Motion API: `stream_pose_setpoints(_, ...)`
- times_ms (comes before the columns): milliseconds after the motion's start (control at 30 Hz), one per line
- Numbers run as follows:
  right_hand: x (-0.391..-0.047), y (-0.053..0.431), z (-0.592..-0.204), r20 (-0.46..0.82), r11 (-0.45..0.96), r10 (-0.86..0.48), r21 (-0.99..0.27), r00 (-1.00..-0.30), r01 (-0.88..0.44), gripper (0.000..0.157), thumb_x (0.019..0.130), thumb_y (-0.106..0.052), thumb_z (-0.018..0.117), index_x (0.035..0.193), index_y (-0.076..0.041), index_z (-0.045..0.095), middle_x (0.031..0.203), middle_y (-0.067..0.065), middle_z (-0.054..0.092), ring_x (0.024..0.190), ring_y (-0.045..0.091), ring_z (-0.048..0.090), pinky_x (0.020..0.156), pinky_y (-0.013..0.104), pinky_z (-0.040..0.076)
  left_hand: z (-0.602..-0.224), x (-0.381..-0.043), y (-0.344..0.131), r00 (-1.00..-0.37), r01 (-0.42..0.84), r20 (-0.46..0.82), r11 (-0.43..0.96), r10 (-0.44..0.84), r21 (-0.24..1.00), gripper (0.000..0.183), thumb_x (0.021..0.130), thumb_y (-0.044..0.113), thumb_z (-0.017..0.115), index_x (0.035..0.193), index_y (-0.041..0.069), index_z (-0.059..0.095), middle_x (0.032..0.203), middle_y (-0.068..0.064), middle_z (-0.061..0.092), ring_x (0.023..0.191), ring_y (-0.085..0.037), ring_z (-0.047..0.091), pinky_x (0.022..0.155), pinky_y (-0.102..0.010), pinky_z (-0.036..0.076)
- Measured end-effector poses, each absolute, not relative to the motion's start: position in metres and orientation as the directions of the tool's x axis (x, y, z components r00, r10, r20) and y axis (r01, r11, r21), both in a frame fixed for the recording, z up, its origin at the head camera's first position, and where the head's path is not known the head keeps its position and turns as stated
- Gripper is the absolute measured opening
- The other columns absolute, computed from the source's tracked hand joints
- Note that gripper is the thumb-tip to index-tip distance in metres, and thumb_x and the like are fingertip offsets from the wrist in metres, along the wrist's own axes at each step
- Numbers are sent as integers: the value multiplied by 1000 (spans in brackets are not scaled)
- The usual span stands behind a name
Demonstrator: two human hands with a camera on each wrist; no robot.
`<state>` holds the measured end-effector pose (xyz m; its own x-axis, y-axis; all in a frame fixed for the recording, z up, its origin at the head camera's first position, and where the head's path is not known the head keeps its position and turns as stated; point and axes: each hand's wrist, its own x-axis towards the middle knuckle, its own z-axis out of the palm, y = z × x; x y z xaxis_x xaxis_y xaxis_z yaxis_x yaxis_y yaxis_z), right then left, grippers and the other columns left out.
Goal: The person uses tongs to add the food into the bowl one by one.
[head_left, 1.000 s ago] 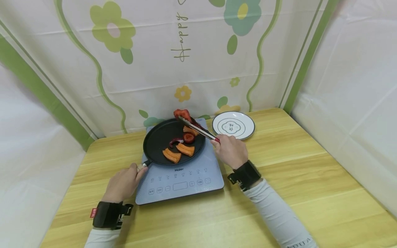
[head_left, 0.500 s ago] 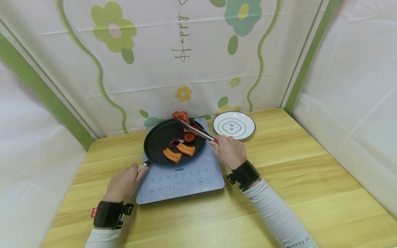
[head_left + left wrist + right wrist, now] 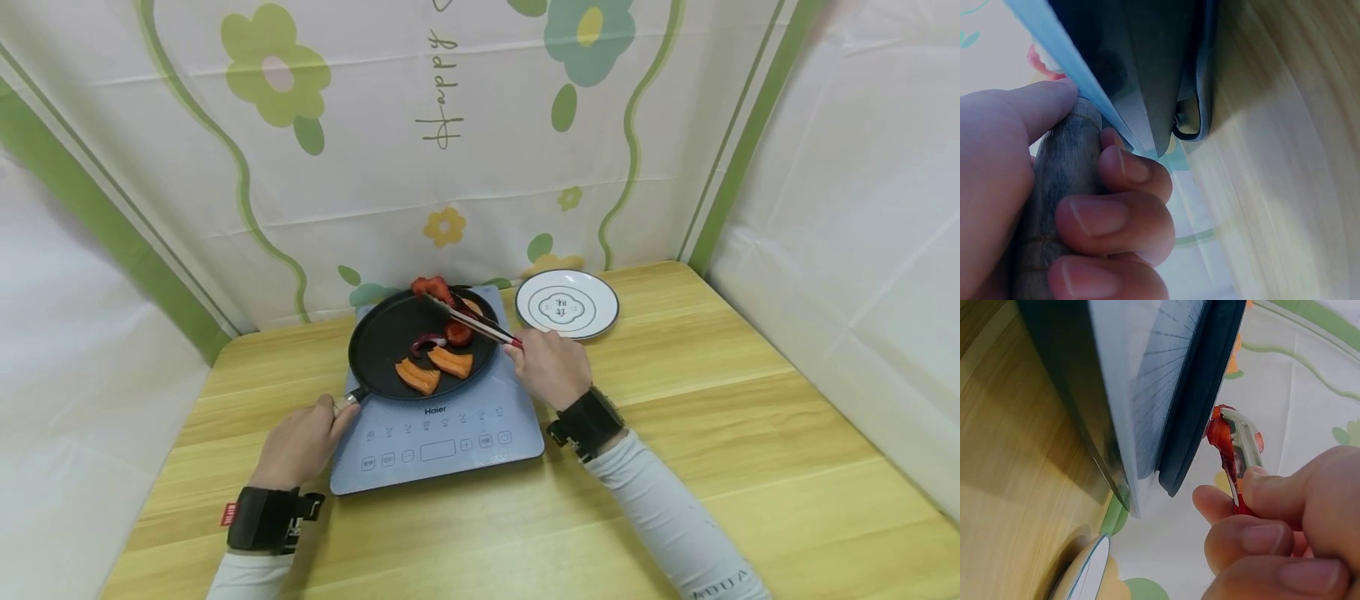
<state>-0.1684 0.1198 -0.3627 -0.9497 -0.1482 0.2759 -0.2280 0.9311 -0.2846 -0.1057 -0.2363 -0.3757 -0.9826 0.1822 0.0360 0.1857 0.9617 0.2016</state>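
My left hand (image 3: 297, 444) grips the wooden handle (image 3: 1069, 169) of a black frying pan (image 3: 382, 346), its fingers curled round it. My right hand (image 3: 553, 367) holds metal tongs (image 3: 483, 327) with red grips, thumb and fingers wrapped about them. At the tongs' tips, over the pan's far edge, is a lumpy red food piece (image 3: 432, 288). Whether it touches the pan I cannot tell. In the pan lie orange ridged pieces (image 3: 417, 377), a round red slice (image 3: 458, 334) and a curved purplish-red piece (image 3: 427, 342). The tongs partly hide another orange piece at the back.
The pan sits on a grey induction cooktop (image 3: 450, 458) marked Haier. A white plate (image 3: 600, 310) with a dark rim stands to its right on the wooden table (image 3: 675, 500). A flowered curtain (image 3: 487, 167) hangs close behind the cooktop.
My right hand, the tongs and the red food piece have shifted slightly left and down, towards the pan. My left hand keeps its hold on the handle.
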Motion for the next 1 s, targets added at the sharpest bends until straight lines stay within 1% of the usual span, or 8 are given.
stream_pose_setpoints(200,-170,117,-362,291,936,-161,-258,-943,-239,34,95,-48,52,73,-22,50,58,-2,48,49,17,47,44,36,34,-376,-106,-237,-982,191,46,960,185,203,48,102,51,34,91,5,45,64,-3,40,53,-17,41,47,-32,31)
stream_pose_setpoints(433,-173,113,-360,299,939,-179,-234,-937,-254,37,95,-46,53,71,-19,49,59,-1,48,51,18,47,45,36,34,-375,-106,-237,-982,191,45,959,186,211,47,102,50,34,90,6,45,64,-3,40,53,-17,41,47,-32,31)
stream_pose_setpoints(700,-177,107,-361,309,937,-193,-223,-931,-268,32,95,-44,55,75,-19,52,60,-1,48,51,17,47,44,35,35,-375,-106,-236,-981,194,43,957,189,217,47,102,50,33,90,6,45,63,-3,39,52,-17,40,47,-32,30)
stream_pose_setpoints(1000,-180,104,-360,303,939,-199,-213,-932,-270,33,95,-43,55,73,-19,51,60,-1,48,51,16,47,45,35,35,-376,-106,-237,-980,199,46,957,193,213,48,102,51,33,89,6,45,63,-3,39,52,-16,40,47,-32,30)
